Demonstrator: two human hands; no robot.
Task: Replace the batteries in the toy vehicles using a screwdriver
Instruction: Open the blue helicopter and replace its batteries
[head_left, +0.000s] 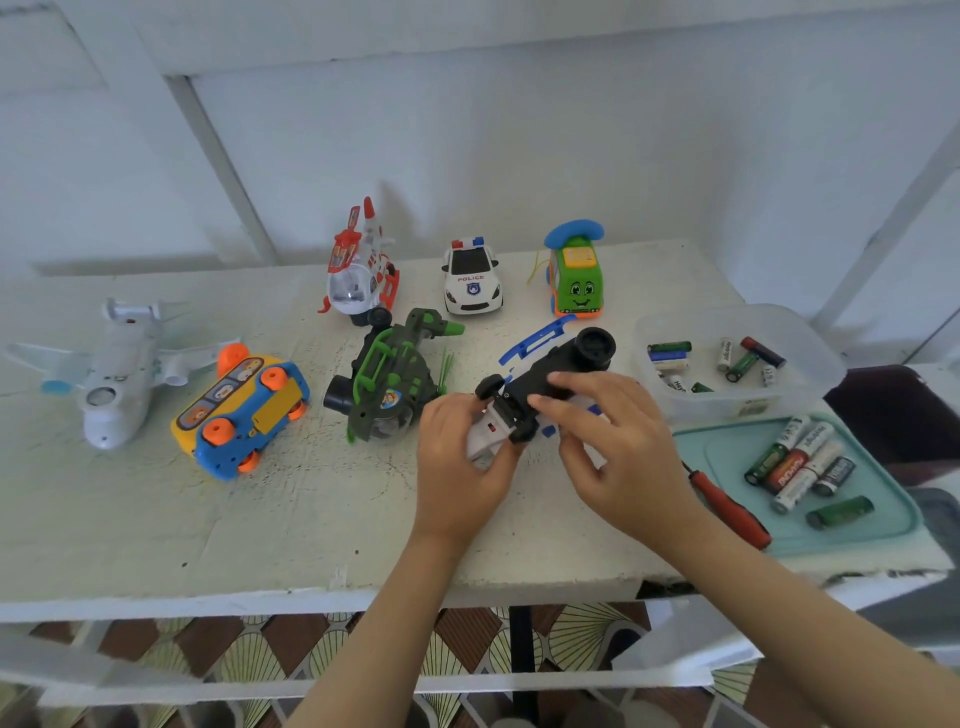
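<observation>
White wall (519, 130) behind a scuffed white table (208, 519), whose near edge is chipped at right. Left hand (462, 462) and right hand (618, 457) both grip an upturned toy racing car (540, 379) at table centre (its white body is largely hidden under the fingers). A red-handled screwdriver (732, 506) lies against a teal lid (888, 493), tip hidden behind the right wrist. The batteries (800, 467) on the lid have labels too blurred to read.
</observation>
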